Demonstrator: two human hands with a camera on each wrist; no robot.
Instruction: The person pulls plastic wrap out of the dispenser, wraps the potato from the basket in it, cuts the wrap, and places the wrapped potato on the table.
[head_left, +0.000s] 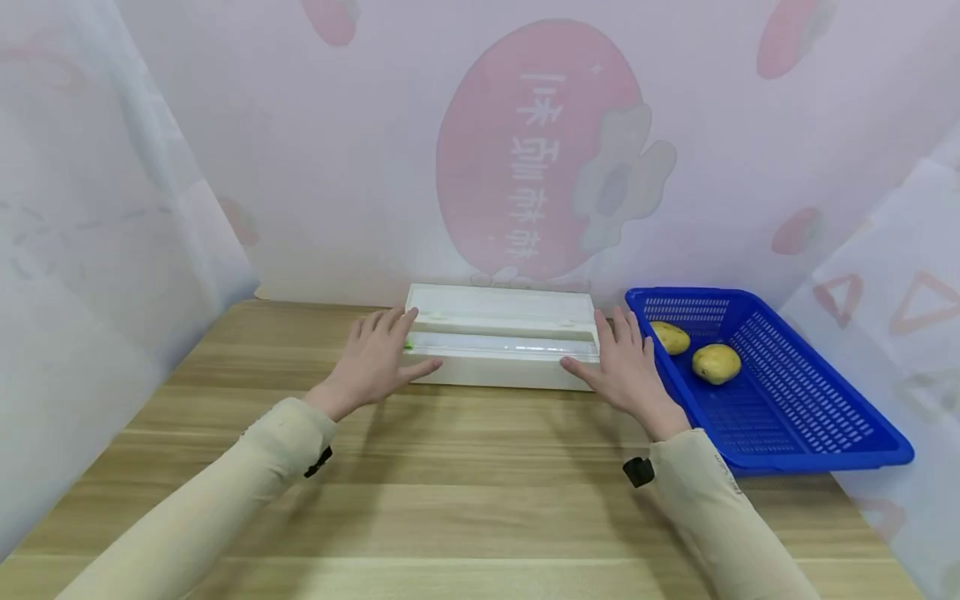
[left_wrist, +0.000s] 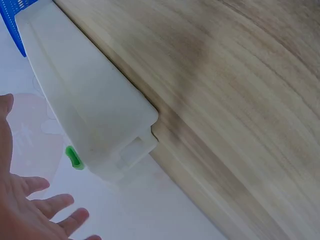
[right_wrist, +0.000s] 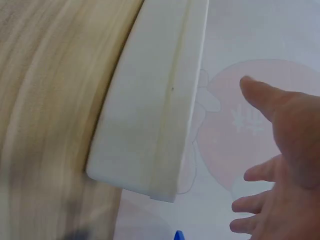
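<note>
A long white plastic box [head_left: 495, 373], which looks like a cling film dispenser, lies at the back of the table with its lid [head_left: 498, 297] raised. Inside runs a shiny, pale roll [head_left: 517, 344]. At the left end shows a small green piece [left_wrist: 75, 158]. My left hand [head_left: 375, 357] is spread near the box's left end, its thumb in front. Around the right end hovers my right hand [head_left: 624, 367], fingers also spread. Both wrist views show a gap between hand and box; neither hand grips anything.
On the right stands a blue plastic basket [head_left: 825, 462] with perforated sides. Two yellow, potato-like items, one of them a rounded piece [head_left: 716, 364], lie inside it. Behind the wooden table [head_left: 480, 500] hangs a pale printed sheet [head_left: 337, 150].
</note>
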